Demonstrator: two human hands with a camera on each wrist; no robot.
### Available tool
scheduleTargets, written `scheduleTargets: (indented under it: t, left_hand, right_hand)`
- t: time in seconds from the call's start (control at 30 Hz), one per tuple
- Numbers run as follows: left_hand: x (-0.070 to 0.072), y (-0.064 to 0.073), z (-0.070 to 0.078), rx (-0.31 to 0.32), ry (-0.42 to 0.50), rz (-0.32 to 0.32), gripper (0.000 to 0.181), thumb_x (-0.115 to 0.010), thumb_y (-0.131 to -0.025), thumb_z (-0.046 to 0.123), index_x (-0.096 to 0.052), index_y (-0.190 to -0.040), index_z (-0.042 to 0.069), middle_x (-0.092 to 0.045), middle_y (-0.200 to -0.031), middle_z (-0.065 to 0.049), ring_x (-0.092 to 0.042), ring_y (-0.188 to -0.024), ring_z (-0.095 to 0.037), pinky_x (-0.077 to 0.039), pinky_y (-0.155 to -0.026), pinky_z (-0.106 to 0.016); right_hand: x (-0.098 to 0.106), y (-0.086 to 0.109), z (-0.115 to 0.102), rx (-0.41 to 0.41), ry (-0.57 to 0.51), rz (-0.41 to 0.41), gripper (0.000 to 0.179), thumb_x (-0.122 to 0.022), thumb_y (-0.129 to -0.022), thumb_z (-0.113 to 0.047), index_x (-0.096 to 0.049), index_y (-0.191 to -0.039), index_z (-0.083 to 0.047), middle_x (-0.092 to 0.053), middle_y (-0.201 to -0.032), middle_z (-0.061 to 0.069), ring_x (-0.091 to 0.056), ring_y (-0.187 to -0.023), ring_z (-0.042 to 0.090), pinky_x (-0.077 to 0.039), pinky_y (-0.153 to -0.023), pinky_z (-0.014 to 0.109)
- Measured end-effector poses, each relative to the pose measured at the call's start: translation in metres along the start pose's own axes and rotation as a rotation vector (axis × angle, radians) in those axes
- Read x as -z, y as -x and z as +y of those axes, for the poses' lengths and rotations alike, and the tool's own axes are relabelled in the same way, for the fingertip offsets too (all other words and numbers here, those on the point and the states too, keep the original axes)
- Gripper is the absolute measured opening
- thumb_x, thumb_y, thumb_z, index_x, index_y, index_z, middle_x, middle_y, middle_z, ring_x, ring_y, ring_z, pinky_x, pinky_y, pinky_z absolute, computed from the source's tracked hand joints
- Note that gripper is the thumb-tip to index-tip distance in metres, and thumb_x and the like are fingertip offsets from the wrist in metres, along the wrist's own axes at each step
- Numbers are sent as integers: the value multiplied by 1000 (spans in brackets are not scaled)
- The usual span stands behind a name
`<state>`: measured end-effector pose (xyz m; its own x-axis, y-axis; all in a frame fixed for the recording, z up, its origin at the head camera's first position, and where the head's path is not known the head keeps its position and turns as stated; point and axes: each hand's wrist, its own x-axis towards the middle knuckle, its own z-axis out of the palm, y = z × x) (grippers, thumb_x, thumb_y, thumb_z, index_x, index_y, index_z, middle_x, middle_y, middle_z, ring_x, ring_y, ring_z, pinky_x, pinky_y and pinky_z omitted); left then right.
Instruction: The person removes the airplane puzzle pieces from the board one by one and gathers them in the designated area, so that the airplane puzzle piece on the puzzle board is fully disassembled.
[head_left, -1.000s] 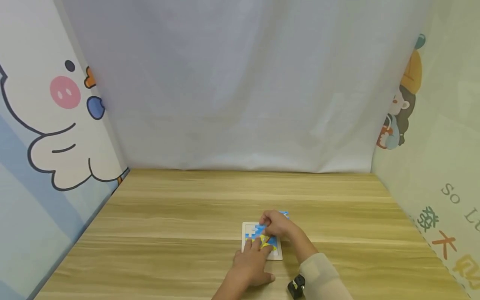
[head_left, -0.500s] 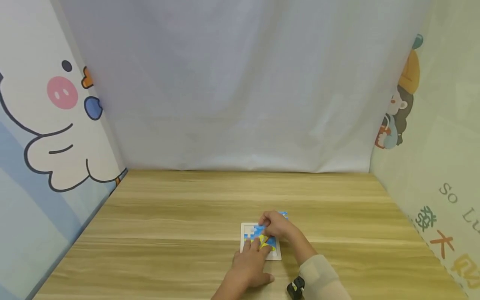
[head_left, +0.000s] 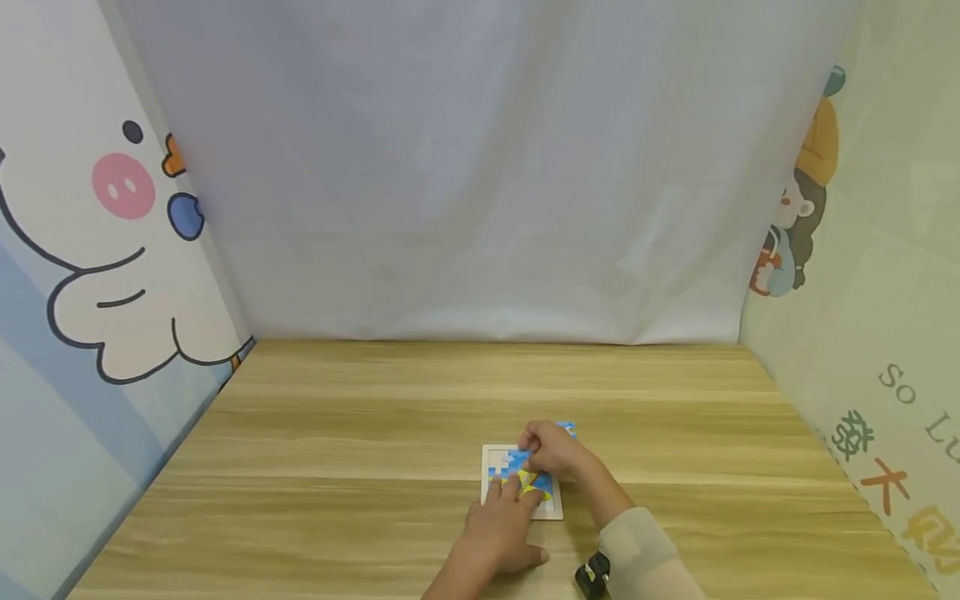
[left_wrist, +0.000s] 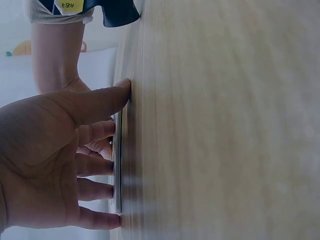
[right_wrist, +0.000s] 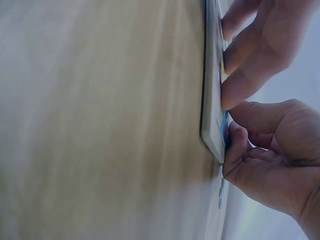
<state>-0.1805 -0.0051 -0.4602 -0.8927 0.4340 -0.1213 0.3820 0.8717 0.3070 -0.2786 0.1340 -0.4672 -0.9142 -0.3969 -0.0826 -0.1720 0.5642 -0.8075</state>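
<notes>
A jigsaw puzzle in a thin white tray [head_left: 557, 516] lies on the table, its blue and yellow pieces [head_left: 543, 482] partly covered by both hands. Over the near left part of the tray, my left hand [head_left: 501, 533] is spread, its straight fingertips pressing on the puzzle. In the left wrist view the left thumb [left_wrist: 107, 102] reaches down to the tabletop. My right hand [head_left: 555, 450] has curled fingers at the tray's far right corner. In the right wrist view, thumb and fingers pinch a blue puzzle piece [right_wrist: 228, 136], mostly hidden, at the tray's edge.
A loose blue and white puzzle piece [head_left: 568, 427] lies on the wooden table [head_left: 360, 433] just beyond the right hand. A black device [head_left: 592, 575] sits at the right wrist. A grey curtain [head_left: 480, 208] hangs behind the table, with printed panels at both sides.
Both hands keep nearly the same place and pose on the puzzle. The whole head view has shifted very slightly.
</notes>
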Motion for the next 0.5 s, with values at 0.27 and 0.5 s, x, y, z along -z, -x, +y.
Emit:
scheduleTargets:
  t: [0.27,0.5]
  left_hand:
    - [-1,0,1,-7,0,1,69,-77,-70,45,-52,-130,20,-38,-139,-17,-32,-127,-43,-39,-86,-62]
    - [0,-1,2,1,4,1,69,-77,-70,45,-52,-130,20,-37,-140,-17,-32,-127,-44,-39,-86,-63]
  right_hand:
    - [-1,2,0,4,48,14,23,-68,-71,15,-56,-86,2,-52,-76,6,-49,-71,17,-46,-64,28]
    - [-1,3,-1,7,73,21,23,-72,-72,9,-58,-89,1,-55,-79,5,-51,-74,17,-48,-68,31]
